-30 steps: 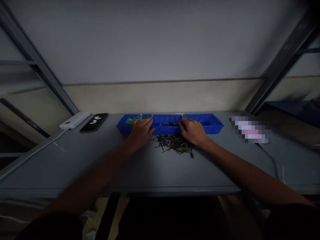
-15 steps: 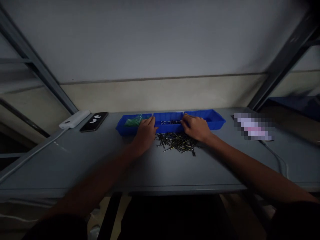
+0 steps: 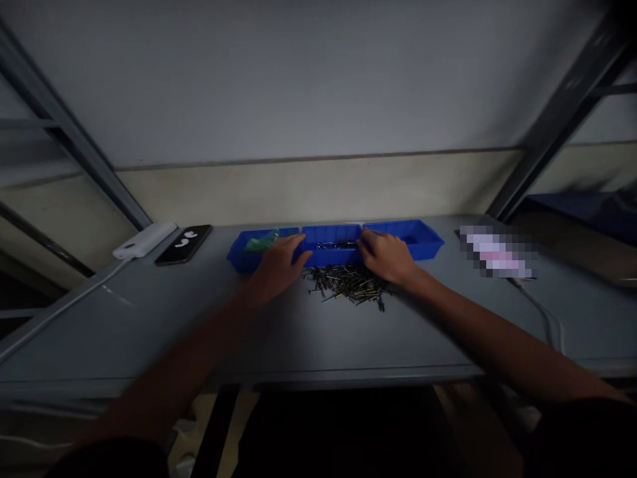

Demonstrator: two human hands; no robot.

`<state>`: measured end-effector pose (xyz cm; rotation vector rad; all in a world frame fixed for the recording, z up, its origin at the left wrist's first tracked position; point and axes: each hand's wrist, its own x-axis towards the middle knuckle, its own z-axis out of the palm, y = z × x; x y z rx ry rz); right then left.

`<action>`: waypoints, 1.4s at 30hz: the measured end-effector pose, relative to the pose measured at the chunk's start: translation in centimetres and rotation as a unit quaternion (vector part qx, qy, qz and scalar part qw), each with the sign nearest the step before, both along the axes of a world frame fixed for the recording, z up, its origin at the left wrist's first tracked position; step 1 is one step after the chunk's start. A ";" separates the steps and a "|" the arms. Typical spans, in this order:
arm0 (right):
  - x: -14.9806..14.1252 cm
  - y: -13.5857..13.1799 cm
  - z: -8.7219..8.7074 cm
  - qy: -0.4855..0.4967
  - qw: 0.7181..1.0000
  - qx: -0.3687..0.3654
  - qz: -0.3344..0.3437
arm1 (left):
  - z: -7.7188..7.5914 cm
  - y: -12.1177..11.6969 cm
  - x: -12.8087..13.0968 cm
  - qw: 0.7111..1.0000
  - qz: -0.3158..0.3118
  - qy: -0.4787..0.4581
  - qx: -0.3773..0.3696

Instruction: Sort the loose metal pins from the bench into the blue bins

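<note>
Three blue plastic bins stand in a row: the left bin (image 3: 239,257) with a green plastic bag (image 3: 262,241) in it, the middle bin (image 3: 331,234) with some thin metal pieces (image 3: 334,245) inside, and the right bin (image 3: 423,239). My left hand (image 3: 279,264) is open at the joint between the left and middle bins, its thumb apart from its fingers. With fingers curled over the right end of the middle bin, my right hand (image 3: 387,255) grips its wall; the fingertips are partly hidden. A heap of small screw-like metal pieces (image 3: 351,284) lies just in front.
On the left of the grey table (image 3: 318,352) lie a black phone (image 3: 184,245) with white earbuds (image 3: 186,238) on it and a white device (image 3: 145,241) with a cable. A blurred-out object (image 3: 497,252) with a cable lies at right. A wall (image 3: 318,189) rises behind the bins.
My left hand has loosened from the middle bin's left end and shifted slightly left, with fingers and thumb spreading. My right hand keeps its place on the bin. The view has shifted slightly.
</note>
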<state>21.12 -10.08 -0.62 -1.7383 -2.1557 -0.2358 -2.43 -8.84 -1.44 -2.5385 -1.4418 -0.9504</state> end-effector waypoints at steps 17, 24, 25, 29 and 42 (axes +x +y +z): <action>-4.0 -4.8 0.0 0.110 0.951 0.124 0.260 | -0.1 -4.4 1.8 0.980 -0.148 -0.037 0.129; -3.7 -4.8 -0.2 0.089 0.955 0.147 0.243 | 0.4 -4.1 1.4 0.982 -0.142 -0.044 0.115; -3.6 -4.8 -0.2 0.081 0.954 0.154 0.242 | 0.4 -4.1 1.5 0.983 -0.141 -0.048 0.110; -3.5 -4.6 -0.2 0.063 0.956 0.158 0.240 | 0.3 -4.2 1.6 0.985 -0.142 -0.053 0.084; -3.4 -4.6 -0.2 0.071 0.962 0.133 0.228 | 0.7 -4.2 1.3 0.988 -0.145 -0.038 0.037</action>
